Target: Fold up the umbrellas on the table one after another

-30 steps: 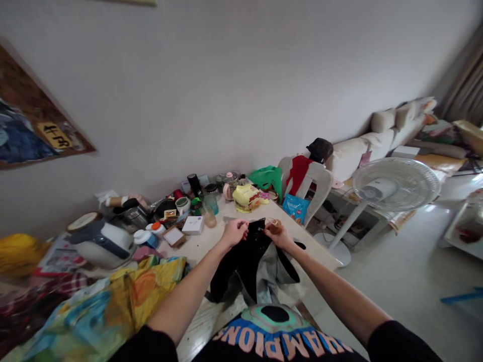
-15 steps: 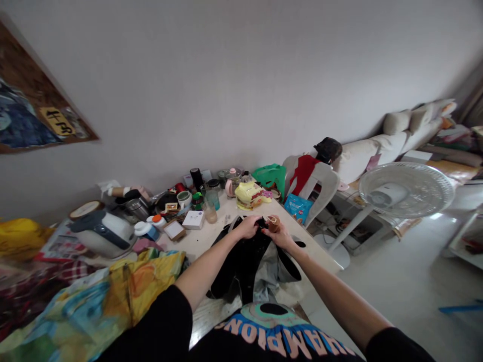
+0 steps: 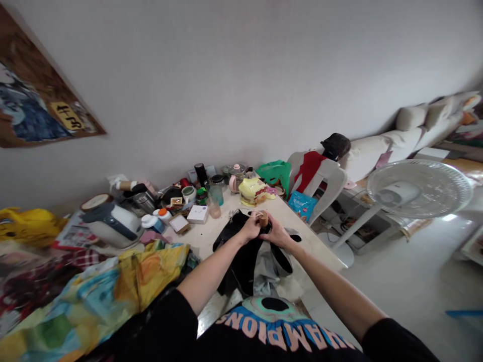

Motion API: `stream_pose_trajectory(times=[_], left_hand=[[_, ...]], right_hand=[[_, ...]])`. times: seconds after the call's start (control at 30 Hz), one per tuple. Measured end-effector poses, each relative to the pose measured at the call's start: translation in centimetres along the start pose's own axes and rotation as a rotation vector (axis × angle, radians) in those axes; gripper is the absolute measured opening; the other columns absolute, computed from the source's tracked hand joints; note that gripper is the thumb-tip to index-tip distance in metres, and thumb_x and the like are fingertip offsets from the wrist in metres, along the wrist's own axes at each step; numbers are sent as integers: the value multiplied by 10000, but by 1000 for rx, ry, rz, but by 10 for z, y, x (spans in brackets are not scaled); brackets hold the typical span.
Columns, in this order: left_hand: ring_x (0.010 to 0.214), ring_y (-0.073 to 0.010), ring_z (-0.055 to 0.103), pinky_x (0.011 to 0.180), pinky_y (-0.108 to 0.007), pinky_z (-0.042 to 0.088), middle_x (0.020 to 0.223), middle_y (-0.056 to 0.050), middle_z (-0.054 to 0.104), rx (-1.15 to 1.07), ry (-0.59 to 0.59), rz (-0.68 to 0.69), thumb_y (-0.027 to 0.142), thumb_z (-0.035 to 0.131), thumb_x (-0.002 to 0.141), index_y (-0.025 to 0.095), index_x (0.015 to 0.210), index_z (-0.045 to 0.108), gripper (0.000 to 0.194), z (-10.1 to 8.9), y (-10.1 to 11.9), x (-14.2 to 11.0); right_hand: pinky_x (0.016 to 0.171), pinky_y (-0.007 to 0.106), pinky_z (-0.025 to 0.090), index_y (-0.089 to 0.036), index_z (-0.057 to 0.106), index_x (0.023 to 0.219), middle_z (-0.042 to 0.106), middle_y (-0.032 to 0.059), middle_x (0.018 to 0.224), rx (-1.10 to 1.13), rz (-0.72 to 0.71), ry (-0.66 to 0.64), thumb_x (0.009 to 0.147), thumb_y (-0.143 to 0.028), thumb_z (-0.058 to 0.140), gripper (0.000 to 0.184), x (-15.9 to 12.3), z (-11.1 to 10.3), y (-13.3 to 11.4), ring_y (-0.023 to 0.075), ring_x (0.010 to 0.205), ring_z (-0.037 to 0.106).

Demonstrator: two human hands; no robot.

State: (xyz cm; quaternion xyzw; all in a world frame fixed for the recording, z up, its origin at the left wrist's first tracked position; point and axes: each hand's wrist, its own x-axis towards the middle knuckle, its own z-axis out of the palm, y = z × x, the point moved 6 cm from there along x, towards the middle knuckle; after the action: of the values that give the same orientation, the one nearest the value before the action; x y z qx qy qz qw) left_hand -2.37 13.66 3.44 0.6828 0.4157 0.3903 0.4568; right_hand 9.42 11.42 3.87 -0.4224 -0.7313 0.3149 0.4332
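Note:
A black garment [image 3: 241,256] with a grey lining lies on the pale table [image 3: 302,236] in front of me. Over its far edge my two hands meet. My right hand [image 3: 276,232] is closed round a small tan spool [image 3: 263,218]. My left hand [image 3: 249,229] is pinched right beside the spool, fingers together; what it holds is too small to make out.
Cups, jars, a white box [image 3: 197,214], a yellow packet [image 3: 252,191] and a white kettle [image 3: 111,226] crowd the table's far side. A colourful cloth [image 3: 109,291] lies at left. A white chair [image 3: 320,183], a standing fan [image 3: 417,188] and a sofa [image 3: 400,136] are at right.
My hands came together from being apart on the garment's edge. The garment has bunched up and shifted, and the view has swung slightly.

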Motion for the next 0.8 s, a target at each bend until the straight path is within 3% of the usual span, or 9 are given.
stream_pose_trajectory(times=[0.1, 0.17, 0.27, 0.33, 0.43, 0.5, 0.57, 0.63, 0.8], left_hand=[[1036, -181, 615, 962, -384, 482, 1089, -94, 656, -5, -10, -10, -29, 486, 716, 162, 1227, 463, 546, 1, 5, -9], [1140, -201, 569, 1016, -400, 447, 1233, -125, 593, 18, 23, 6, -19, 512, 692, 163, 1253, 469, 592, -8, 11, -17], [1123, -211, 569, 1014, -412, 446, 1290, -132, 541, 56, 73, 26, 44, 526, 715, 161, 1161, 567, 463, -41, 20, -34], [953, -192, 624, 921, -401, 497, 1149, -113, 613, 75, 67, 9, 120, 537, 755, 157, 1053, 628, 315, -73, 22, -51], [842, -162, 629, 774, -305, 516, 1062, -97, 667, 99, -81, -124, 258, 611, 764, 153, 1127, 623, 378, -115, 12, -83], [721, -130, 606, 652, -246, 495, 1027, -64, 683, 162, -249, -243, 274, 711, 668, 170, 1136, 636, 486, -126, -2, -108], [632, -118, 578, 572, -218, 460, 887, -19, 691, 302, -309, -334, 231, 799, 532, 168, 1050, 686, 535, -127, -17, -127], [589, -118, 564, 549, -206, 437, 705, 24, 659, 402, -242, -351, 184, 805, 502, 158, 932, 721, 438, -117, -26, -136], [646, -130, 588, 646, -230, 437, 675, 1, 668, 437, -15, -229, 161, 635, 726, 147, 777, 708, 89, -69, -16, -113]], right_hand=[[1030, 457, 414, -189, 569, 1208, 644, 101, 1192, -24, 0, 24, 667, -234, 674, 553, 4, 3, -4, 276, 1126, 583], [1001, 436, 438, -183, 609, 1136, 670, 83, 1130, -19, 0, 7, 669, -248, 666, 475, 6, 3, -5, 268, 1073, 603], [939, 430, 477, -165, 624, 1105, 693, 69, 1042, -21, 38, 4, 668, -297, 686, 461, 8, -3, -3, 266, 988, 629], [905, 439, 490, -155, 634, 1077, 698, 64, 982, -27, 71, 12, 666, -324, 691, 448, 8, -8, 0, 268, 935, 637], [915, 455, 480, -153, 639, 1066, 696, 68, 986, -33, 103, 30, 656, -351, 694, 458, 7, -14, 5, 281, 948, 631], [929, 458, 472, -161, 639, 1075, 695, 70, 1007, -35, 114, 37, 652, -357, 698, 470, 7, -15, 6, 285, 966, 626], [940, 459, 465, -165, 639, 1078, 696, 70, 1019, -35, 121, 39, 646, -355, 703, 475, 7, -15, 7, 285, 972, 624], [941, 459, 465, -166, 638, 1073, 697, 70, 1021, -35, 124, 38, 645, -353, 701, 471, 6, -15, 9, 283, 968, 625], [911, 459, 485, -158, 634, 1060, 702, 75, 1002, -34, 138, 36, 647, -372, 703, 471, 5, -18, 14, 282, 939, 639]])
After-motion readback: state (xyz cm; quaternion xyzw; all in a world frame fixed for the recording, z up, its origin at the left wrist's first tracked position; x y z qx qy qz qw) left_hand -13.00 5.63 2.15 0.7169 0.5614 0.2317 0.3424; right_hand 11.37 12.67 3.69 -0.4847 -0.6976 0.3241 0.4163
